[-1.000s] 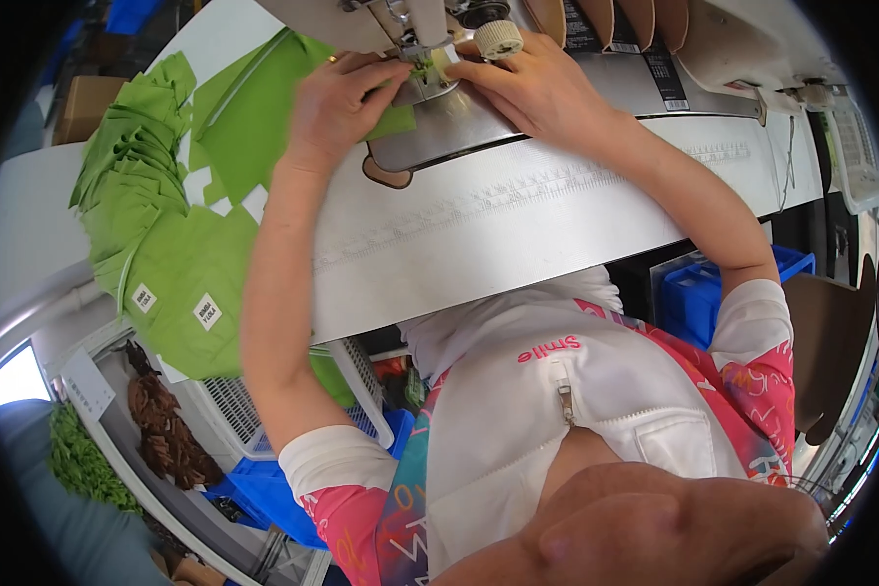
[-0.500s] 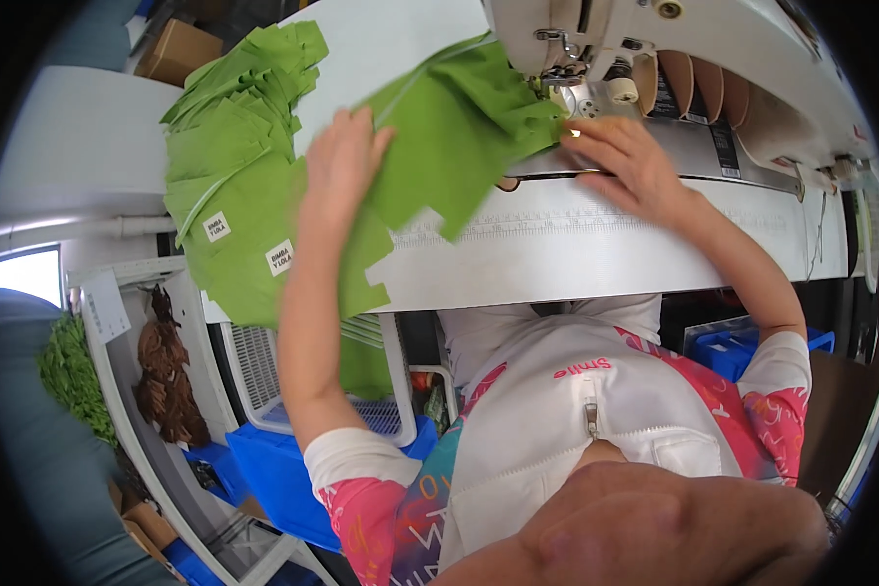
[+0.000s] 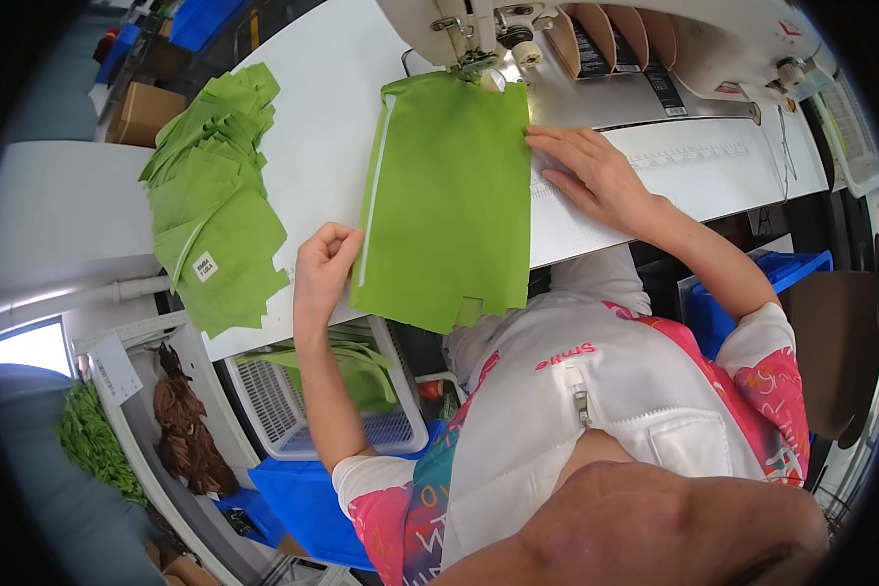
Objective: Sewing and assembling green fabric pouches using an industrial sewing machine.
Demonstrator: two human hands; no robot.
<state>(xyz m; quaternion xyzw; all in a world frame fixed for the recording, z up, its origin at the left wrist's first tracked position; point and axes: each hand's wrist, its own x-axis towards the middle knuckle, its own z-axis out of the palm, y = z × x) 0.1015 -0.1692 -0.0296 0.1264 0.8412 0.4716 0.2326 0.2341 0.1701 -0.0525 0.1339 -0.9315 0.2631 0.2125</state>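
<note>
A green fabric piece (image 3: 454, 205) lies spread on the white table, its far edge at the sewing machine's needle area (image 3: 479, 68). Along its left edge runs a pale strip (image 3: 378, 176). My left hand (image 3: 324, 269) is closed in a pinch on that left edge, near the lower corner. On the opposite side, my right hand (image 3: 596, 181) rests with stretched fingers, fingertips touching the right edge near the machine, thumb apart. The near end of the piece hangs over the table's front edge.
A stack of green fabric pieces (image 3: 215, 215) lies on the table's left, the top one bearing a white label (image 3: 205, 266). Below stands a white basket (image 3: 410, 415) holding green strips, above a blue bin (image 3: 313, 508). Brown card holders (image 3: 625, 39) stand behind the machine bed.
The green piece has swung round and now lies flat toward me. My left hand has come nearer and pinches its left edge. One labelled piece no longer shows on the stack.
</note>
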